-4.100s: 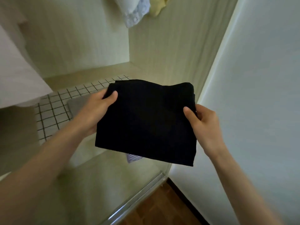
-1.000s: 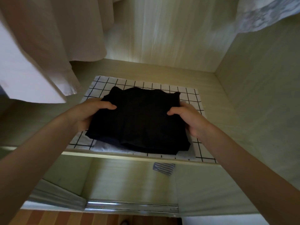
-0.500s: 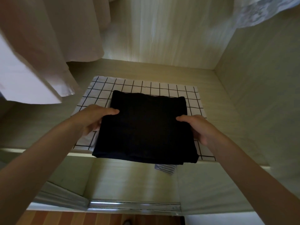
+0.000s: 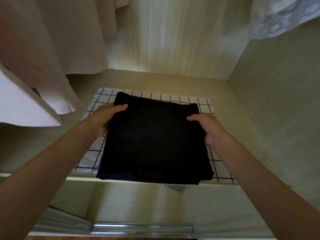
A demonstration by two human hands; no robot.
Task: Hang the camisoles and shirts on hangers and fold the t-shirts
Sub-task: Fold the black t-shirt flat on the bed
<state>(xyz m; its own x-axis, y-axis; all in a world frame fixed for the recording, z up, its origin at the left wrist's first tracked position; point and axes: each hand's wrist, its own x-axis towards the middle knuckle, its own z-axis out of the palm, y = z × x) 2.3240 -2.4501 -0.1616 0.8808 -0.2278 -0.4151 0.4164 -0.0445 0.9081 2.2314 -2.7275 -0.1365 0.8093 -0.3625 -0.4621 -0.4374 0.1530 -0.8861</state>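
Observation:
A folded black t-shirt (image 4: 154, 142) lies flat over a white, black-checked folded garment (image 4: 90, 158) on the wardrobe shelf (image 4: 173, 82). My left hand (image 4: 105, 118) grips the black t-shirt's left edge, thumb on top and fingers underneath. My right hand (image 4: 207, 127) grips its right edge the same way. The t-shirt's near edge overhangs the shelf's front lip. A small striped bit of cloth (image 4: 175, 187) peeks out below that lip.
Pale pink and white shirts (image 4: 52, 58) hang at the left, reaching down near the shelf. A white lacy garment (image 4: 280, 19) hangs at the upper right. The wardrobe's side wall (image 4: 280, 101) stands close on the right. A metal door track (image 4: 143, 228) runs along the bottom.
Over the last second the rumpled black t-shirt has been flattened and squared on the checked garment, sliding slightly toward the shelf front. Both hands kept their grip on its sides.

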